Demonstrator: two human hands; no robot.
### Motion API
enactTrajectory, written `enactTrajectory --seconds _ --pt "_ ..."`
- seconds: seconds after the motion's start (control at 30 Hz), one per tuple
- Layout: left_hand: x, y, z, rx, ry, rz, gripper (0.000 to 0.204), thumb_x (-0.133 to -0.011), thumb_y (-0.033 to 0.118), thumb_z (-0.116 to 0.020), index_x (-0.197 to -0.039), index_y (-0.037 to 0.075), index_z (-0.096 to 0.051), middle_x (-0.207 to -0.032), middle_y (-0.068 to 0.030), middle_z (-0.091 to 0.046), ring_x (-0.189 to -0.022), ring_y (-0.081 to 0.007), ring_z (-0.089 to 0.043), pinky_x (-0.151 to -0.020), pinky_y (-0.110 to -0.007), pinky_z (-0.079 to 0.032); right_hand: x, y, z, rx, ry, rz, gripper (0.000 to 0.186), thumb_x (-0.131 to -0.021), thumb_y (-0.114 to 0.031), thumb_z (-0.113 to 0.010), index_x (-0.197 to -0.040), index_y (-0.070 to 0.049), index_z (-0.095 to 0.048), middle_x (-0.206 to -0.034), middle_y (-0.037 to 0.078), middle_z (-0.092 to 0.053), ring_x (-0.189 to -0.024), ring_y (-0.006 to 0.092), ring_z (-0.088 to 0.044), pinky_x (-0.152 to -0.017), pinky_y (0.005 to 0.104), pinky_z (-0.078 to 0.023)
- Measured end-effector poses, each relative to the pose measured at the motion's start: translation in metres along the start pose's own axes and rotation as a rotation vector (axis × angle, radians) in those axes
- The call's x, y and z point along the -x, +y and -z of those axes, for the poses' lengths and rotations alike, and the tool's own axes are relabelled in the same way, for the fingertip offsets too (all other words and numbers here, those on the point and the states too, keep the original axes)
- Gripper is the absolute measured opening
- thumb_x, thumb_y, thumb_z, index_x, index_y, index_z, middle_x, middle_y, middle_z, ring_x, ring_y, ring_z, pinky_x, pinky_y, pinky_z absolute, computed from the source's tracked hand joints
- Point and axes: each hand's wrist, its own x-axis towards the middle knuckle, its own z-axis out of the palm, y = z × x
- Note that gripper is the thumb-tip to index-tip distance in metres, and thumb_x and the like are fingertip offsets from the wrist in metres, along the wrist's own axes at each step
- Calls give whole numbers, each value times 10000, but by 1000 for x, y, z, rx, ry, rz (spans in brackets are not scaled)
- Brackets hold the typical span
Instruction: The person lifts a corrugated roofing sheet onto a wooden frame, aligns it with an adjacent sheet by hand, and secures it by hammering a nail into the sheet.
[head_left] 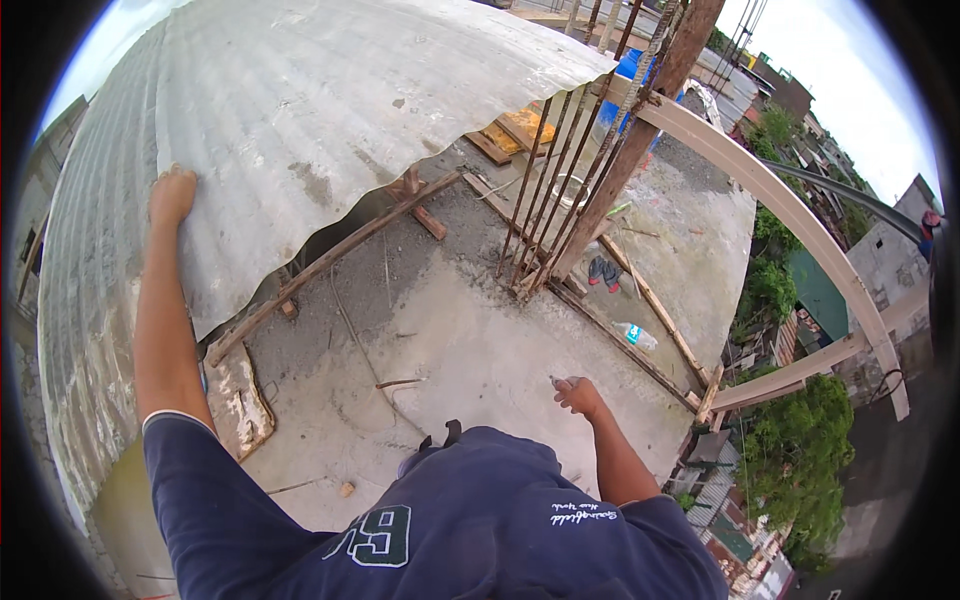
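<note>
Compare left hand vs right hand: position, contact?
Left hand appears to touch the corrugated sheet; right hand is off it, over the concrete floor.
Left hand reaches farther forward; right hand is nearer the torso.
Right hand seems to pinch something too small to identify; left hand shows none.
Both are bare.

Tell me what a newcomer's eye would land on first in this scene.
Probably the big grey corrugated sheet filling the upper left, with the person's left hand against its surface. Next would come the cluster of rusty upright rods beside a wooden post, right of centre toward the top. The right hand hangs over the bare concrete, away from the sheet.
</note>
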Motion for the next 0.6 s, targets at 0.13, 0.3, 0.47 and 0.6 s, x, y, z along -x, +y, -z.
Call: enactTrajectory --seconds 0.13,0.3,0.47,0.6 --pt "23 -4 5 37 130 16 349 -924 204 -417 -1035 8 -684 -1315 -292 -570 -1141 -446 -588 -961 -516 -489 17 -134 -10 -150 -21 281 421 -974 -398 -552 -1070 -5 -671 -890 97 -709 -740 159 -640 -588 289 -508" --pt "36 -26 -21 314 116 301 608 -915 363 -403 -1409 24 -506 -1409 -288 -495 -1322 -446 -451 -1091 -532 -379 52 -244 -45 -256 -190 645 487 -1030 -402 -475 -1155 44 -627 -894 95 -688 -729 137 -619 -616 267 -500" --pt "46 39 46 524 132 398 635 -919 370 -420 -1447 20 -464 -1476 -268 -435 -1381 -433 -396 -1119 -544 -348 96 -302 -65 -289 -320 700 606 -1007 -502 -512 -1247 50 -585 -939 112 -688 -765 135 -622 -632 258 -499" --pt "58 23 41 531 131 425 637 -918 372 -422 -1449 21 -462 -1478 -260 -438 -1386 -428 -391 -1120 -543 -344 128 -369 -118 -425 -588 734 947 -895 -697 -565 -1381 107 -442 -1178 215 -642 -924 222 -638 -742 318 -514"
